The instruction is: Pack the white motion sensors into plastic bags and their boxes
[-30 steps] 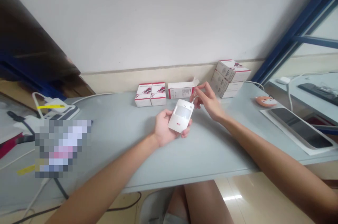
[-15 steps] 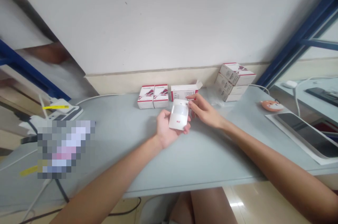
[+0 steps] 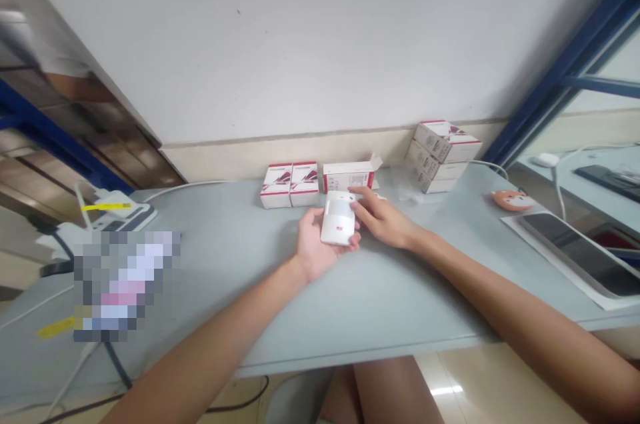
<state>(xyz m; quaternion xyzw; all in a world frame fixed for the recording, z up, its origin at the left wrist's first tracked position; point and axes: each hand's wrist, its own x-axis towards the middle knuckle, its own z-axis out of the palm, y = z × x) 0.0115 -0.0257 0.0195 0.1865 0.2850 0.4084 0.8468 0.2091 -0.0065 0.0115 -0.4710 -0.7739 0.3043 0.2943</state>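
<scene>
A white motion sensor [image 3: 339, 231] with a pale curved window and a small red mark rests face up in my left hand [image 3: 315, 247], whose fingers wrap round it from below. My right hand [image 3: 387, 221] reaches in from the right, with thumb and forefinger closed against the sensor's upper right corner; its other fingers are partly hidden. Just behind the sensor lies a white and red box [image 3: 347, 174] with its right end flap open.
Two patterned boxes [image 3: 290, 185] sit side by side to the left. On the right are a stack of similar boxes [image 3: 445, 156], clear plastic wrapping [image 3: 407, 187], an orange object [image 3: 513, 200] and a dark panel [image 3: 585, 254]. A power strip [image 3: 123, 216] with cables lies at left.
The sensor has turned slightly more upright in my left hand. My right hand has shifted a little left and lower, its fingers now against the sensor's upper right corner.
</scene>
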